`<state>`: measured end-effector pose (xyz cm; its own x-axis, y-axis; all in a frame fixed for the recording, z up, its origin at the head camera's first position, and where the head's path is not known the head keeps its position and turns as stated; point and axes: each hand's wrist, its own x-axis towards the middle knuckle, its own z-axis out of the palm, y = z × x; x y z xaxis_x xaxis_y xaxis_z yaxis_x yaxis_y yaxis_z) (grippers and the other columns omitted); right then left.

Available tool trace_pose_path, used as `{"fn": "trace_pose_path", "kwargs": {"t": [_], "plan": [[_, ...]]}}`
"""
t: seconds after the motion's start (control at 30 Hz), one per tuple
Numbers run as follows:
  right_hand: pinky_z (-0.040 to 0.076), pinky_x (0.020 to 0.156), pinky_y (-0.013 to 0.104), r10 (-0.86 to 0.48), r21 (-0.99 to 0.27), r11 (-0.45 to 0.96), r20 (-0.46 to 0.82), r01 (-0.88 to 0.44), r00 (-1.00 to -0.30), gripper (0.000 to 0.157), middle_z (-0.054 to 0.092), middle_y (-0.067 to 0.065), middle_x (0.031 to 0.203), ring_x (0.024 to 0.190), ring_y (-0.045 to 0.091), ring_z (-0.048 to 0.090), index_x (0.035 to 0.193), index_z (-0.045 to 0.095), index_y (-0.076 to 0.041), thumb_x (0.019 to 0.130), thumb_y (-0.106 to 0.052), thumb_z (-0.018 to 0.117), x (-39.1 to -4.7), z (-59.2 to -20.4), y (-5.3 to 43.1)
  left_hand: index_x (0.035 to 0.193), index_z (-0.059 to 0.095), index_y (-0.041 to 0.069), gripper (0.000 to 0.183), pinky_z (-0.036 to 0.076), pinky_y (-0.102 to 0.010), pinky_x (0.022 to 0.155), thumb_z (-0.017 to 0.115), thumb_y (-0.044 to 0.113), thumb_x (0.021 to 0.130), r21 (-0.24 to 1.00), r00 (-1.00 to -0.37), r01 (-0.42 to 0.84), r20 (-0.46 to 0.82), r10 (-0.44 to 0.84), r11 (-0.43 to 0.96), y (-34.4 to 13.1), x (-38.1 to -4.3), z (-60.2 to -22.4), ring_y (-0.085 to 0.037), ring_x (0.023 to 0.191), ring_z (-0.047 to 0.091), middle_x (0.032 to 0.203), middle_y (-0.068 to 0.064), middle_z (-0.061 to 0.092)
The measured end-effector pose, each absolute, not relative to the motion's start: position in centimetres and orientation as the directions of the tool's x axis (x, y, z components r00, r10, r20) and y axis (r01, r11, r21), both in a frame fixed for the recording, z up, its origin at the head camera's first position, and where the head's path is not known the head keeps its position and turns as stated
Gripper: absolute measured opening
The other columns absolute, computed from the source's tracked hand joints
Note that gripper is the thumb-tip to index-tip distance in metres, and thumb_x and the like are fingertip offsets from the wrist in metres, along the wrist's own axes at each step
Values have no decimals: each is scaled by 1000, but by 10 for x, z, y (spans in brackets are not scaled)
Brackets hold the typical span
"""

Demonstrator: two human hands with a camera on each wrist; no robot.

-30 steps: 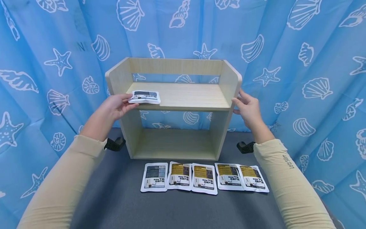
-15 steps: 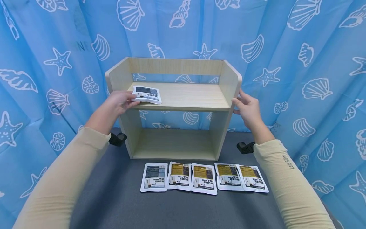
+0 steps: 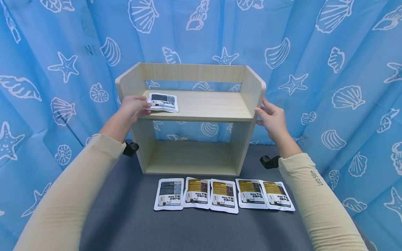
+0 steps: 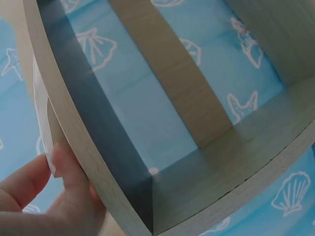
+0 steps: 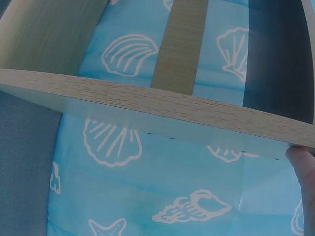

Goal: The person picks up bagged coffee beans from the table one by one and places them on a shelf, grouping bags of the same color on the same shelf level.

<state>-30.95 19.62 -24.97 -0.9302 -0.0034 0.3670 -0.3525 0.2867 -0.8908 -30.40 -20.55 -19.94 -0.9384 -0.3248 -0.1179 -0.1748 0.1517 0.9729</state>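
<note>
My left hand (image 3: pixel 133 105) pinches the left edge of a white pouch (image 3: pixel 162 102) with a black label, lying over the left part of the upper board of a pale wooden desk shelf (image 3: pixel 213 104). In the left wrist view, thumb and fingers (image 4: pixel 74 182) hold the pouch's edge just above the board. My right hand (image 3: pixel 272 116) touches the front edge and outer side of the shelf's right panel, its fingers partly hidden by the panel. One digit (image 5: pixel 300 164) of it shows against the panel in the right wrist view.
In front of the shelf lies a row of white pouches: one with a dark label (image 3: pixel 169 194) at the left, several with gold labels (image 3: pixel 224 196) to its right. The dark grey table (image 3: pixel 194 230) bears them. A blue seashell curtain (image 3: pixel 201 38) hangs behind.
My left hand has moved slightly up and inward over the upper board, taking the pouch a little rightward and farther back. The right hand and the pouches on the table have stayed put.
</note>
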Motion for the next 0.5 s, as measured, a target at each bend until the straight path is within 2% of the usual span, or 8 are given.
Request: {"fn": "trace_pose_path", "kwargs": {"t": [0.13, 0.23, 0.37, 0.5], "plan": [[43, 99, 53, -12, -890, 284, 369, -357, -929, 57, 36, 15, 152, 134, 33, 41, 152, 29, -22, 101, -25, 54, -310, -251, 197, 145, 45, 6, 51, 49, -16, 72, 60, 5, 96, 966, -928, -178, -102, -358, 186, -206, -305, -200, -11, 79, 52, 140, -14, 46], [43, 99, 53, -14, -888, 283, 373, -362, -928, 57, 35, 15, 152, 134, 33, 41, 152, 29, -21, 101, -26, 54, -310, -251, 197, 146, 43, 6, 51, 48, -19, 80, 58, 6, 97, 967, -929, -178, -104, -354, 183, -207, -303, -200, -13, 84, 53, 143, -15, 42], [47, 96, 47, -7, -891, 264, 381, -369, -925, 59, 37, 15, 151, 133, 32, 43, 151, 32, -20, 99, -28, 57, -309, -252, 197, 149, 36, 4, 52, 47, -24, 92, 51, 6, 99, 969, -942, -163, -97, -322, 187, -210, -296, -200, -17, 102, 56, 150, -16, 34], [46, 97, 47, -4, -893, 261, 380, -367, -925, 59, 38, 16, 151, 132, 33, 44, 151, 31, -19, 99, -28, 57, -309, -251, 197, 151, 31, 3, 53, 44, -29, 102, 47, 9, 102, 970, -952, -153, -93, -293, 188, -214, -287, -199, -23, 123, 52, 151, -17, 35]]}}
